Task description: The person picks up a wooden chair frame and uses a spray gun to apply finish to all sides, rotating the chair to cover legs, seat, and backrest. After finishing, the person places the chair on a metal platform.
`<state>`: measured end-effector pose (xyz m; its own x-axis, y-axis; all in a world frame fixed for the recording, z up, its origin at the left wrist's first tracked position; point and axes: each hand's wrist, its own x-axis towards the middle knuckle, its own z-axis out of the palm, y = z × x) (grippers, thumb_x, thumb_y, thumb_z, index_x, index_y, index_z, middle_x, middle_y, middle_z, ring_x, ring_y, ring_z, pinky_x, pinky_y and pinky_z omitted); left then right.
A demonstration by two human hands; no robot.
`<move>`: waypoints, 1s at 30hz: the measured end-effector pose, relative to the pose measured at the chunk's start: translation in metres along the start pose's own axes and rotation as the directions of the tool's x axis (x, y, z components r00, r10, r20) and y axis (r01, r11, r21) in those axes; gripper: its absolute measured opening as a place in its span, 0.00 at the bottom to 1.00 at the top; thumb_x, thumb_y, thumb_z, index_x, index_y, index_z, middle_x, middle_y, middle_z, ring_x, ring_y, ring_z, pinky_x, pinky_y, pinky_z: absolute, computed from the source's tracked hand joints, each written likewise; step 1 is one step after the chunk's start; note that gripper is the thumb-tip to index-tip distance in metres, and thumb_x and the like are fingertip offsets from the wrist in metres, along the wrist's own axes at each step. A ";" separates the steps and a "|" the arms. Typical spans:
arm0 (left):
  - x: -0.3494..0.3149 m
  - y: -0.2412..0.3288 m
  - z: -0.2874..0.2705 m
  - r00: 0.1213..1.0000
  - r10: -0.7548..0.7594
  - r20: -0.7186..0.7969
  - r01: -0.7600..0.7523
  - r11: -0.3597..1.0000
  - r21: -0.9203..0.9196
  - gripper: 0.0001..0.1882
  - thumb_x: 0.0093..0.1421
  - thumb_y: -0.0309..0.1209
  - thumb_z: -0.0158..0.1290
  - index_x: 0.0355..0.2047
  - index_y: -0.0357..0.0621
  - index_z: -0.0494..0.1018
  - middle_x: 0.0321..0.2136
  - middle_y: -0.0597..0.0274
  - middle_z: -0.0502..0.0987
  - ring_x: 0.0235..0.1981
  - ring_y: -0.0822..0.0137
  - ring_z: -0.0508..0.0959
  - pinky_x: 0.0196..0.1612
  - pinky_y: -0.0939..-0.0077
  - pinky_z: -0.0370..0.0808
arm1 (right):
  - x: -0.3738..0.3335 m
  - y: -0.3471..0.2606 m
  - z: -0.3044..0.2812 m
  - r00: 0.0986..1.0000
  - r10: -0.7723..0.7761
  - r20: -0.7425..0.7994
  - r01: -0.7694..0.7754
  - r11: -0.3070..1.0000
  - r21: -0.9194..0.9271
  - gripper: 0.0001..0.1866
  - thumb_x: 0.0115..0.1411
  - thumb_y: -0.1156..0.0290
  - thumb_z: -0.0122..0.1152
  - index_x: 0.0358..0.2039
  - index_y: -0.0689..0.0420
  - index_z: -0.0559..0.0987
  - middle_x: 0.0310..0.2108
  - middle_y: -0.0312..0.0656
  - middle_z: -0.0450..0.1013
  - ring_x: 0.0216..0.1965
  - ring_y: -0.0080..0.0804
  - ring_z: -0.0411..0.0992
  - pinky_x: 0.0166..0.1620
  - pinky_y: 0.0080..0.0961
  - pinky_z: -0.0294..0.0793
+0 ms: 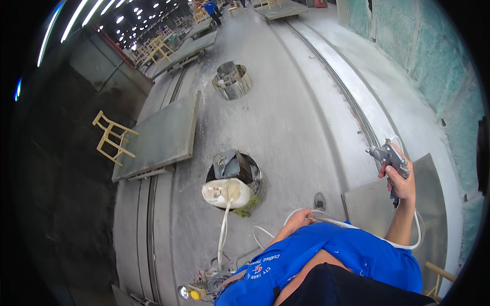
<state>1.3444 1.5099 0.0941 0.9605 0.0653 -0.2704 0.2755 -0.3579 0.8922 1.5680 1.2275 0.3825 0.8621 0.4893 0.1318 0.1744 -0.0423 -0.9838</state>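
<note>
In my right hand (403, 183), raised at the right, is a grey spray gun (390, 160); the fingers wrap its handle near the red trigger, and its nozzle points left. A white hose (418, 224) loops below that hand and runs across my front. My left hand (300, 219) is closed around the hose close to my body, with its fingertips partly hidden. In front and to the left stands a round metal tub (259, 178), which holds a white plastic container (227, 193) and a dented metal can (232, 166). A pale tube (223, 237) comes out of the container.
A bare wooden chair frame (115, 137) stands on a flat grey cart (163, 135) at the left. Another metal tub (231, 81) sits farther ahead. Rails (339, 81) run along the floor. More carts with chairs and a person in blue (211, 7) are far off.
</note>
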 end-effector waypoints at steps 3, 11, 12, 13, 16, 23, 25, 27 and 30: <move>0.043 0.008 -0.025 0.997 -0.025 0.067 0.030 0.997 -0.071 0.13 0.59 0.36 0.64 0.36 0.40 0.77 0.33 0.45 0.81 0.39 0.51 0.80 0.46 0.61 0.75 | 0.049 0.007 -0.002 0.999 -0.007 -0.049 0.009 0.999 0.036 0.41 0.61 0.61 0.66 0.71 0.62 0.63 0.30 0.39 0.74 0.28 0.23 0.76 0.16 0.16 0.68; 0.191 0.041 -0.066 0.976 -0.003 0.219 -0.049 0.971 0.232 0.12 0.59 0.33 0.64 0.38 0.42 0.76 0.37 0.48 0.81 0.42 0.51 0.80 0.46 0.58 0.74 | 0.177 0.032 -0.004 0.999 0.033 -0.002 -0.033 0.998 -0.045 0.37 0.60 0.73 0.63 0.70 0.60 0.66 0.30 0.36 0.74 0.29 0.21 0.76 0.19 0.17 0.71; 0.207 0.044 -0.069 0.976 0.042 0.216 -0.094 0.967 0.236 0.12 0.58 0.34 0.64 0.37 0.42 0.76 0.37 0.48 0.80 0.42 0.50 0.80 0.46 0.58 0.74 | 0.187 0.036 0.000 0.999 0.050 0.010 -0.049 0.997 -0.061 0.35 0.60 0.76 0.62 0.70 0.58 0.68 0.30 0.35 0.74 0.27 0.19 0.73 0.20 0.17 0.70; 0.220 0.045 -0.070 0.974 0.083 0.210 -0.133 0.963 0.235 0.13 0.58 0.35 0.64 0.37 0.42 0.75 0.37 0.48 0.80 0.42 0.49 0.79 0.46 0.58 0.74 | 0.195 0.040 0.003 0.997 0.067 0.041 -0.063 0.994 -0.092 0.35 0.60 0.76 0.62 0.69 0.57 0.68 0.30 0.35 0.75 0.26 0.19 0.72 0.20 0.17 0.70; 0.246 0.045 -0.067 0.969 0.200 0.141 -0.223 0.959 0.173 0.13 0.58 0.35 0.65 0.36 0.42 0.75 0.36 0.47 0.79 0.42 0.46 0.79 0.45 0.57 0.74 | 0.210 0.051 0.013 0.988 0.069 0.136 -0.052 0.991 -0.127 0.34 0.60 0.77 0.63 0.69 0.55 0.70 0.30 0.35 0.76 0.24 0.18 0.69 0.21 0.17 0.68; 0.287 0.041 -0.105 0.978 0.173 0.113 -0.183 0.979 0.091 0.12 0.57 0.36 0.65 0.33 0.41 0.76 0.36 0.46 0.80 0.41 0.48 0.80 0.43 0.55 0.74 | 0.232 0.085 0.066 0.934 0.292 0.207 -0.276 0.956 -0.105 0.37 0.61 0.75 0.63 0.71 0.56 0.64 0.38 0.40 0.78 0.32 0.26 0.80 0.20 0.20 0.73; 0.301 0.039 -0.125 0.982 0.116 0.148 -0.129 0.988 0.080 0.14 0.58 0.37 0.65 0.37 0.42 0.77 0.40 0.47 0.81 0.45 0.50 0.80 0.47 0.56 0.74 | 0.246 0.095 0.090 0.913 0.331 0.237 -0.318 0.944 -0.092 0.37 0.61 0.75 0.62 0.71 0.57 0.65 0.39 0.41 0.78 0.32 0.27 0.80 0.20 0.20 0.73; 0.309 0.031 -0.147 0.983 0.068 0.170 -0.080 0.995 0.065 0.15 0.59 0.38 0.64 0.41 0.42 0.78 0.43 0.46 0.81 0.47 0.50 0.80 0.49 0.57 0.75 | 0.262 0.100 0.113 0.889 0.356 0.288 -0.333 0.934 -0.128 0.36 0.61 0.77 0.62 0.71 0.57 0.66 0.35 0.40 0.78 0.32 0.25 0.79 0.21 0.20 0.73; 0.315 0.011 -0.191 0.988 0.119 0.101 -0.125 0.991 0.054 0.20 0.60 0.38 0.64 0.50 0.44 0.77 0.48 0.46 0.81 0.52 0.48 0.79 0.54 0.57 0.75 | 0.294 0.098 0.155 0.877 0.301 0.374 -0.237 0.949 -0.207 0.34 0.60 0.78 0.62 0.69 0.56 0.69 0.34 0.41 0.79 0.34 0.27 0.80 0.27 0.23 0.74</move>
<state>1.6578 1.7045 0.0881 0.9777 -0.0718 -0.1974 0.1510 -0.4131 0.8981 1.7650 1.5018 0.3059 0.6305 0.7425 -0.2261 0.0595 -0.3368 -0.9397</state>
